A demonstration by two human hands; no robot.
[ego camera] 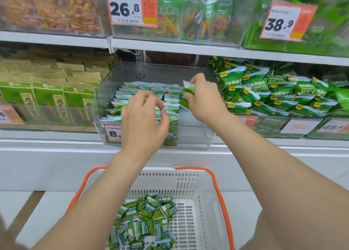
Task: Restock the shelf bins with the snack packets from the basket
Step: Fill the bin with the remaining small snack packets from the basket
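Observation:
A clear plastic shelf bin (194,134) sits in the middle of the lower shelf, with rows of small green snack packets (130,95) filling its left and middle. My left hand (143,121) reaches over the bin's front wall, its fingers curled among the packets in the front rows. My right hand (204,100) grips a few green packets (188,92) over the bin's right part. Below, a white basket (188,181) with orange handles holds a pile of the same green packets (147,223).
A bin heaped with larger green pea packets (264,91) stands to the right, and brown and green bags (47,98) to the left. The upper shelf carries bins with price tags (130,6). A white shelf base (56,164) runs behind the basket.

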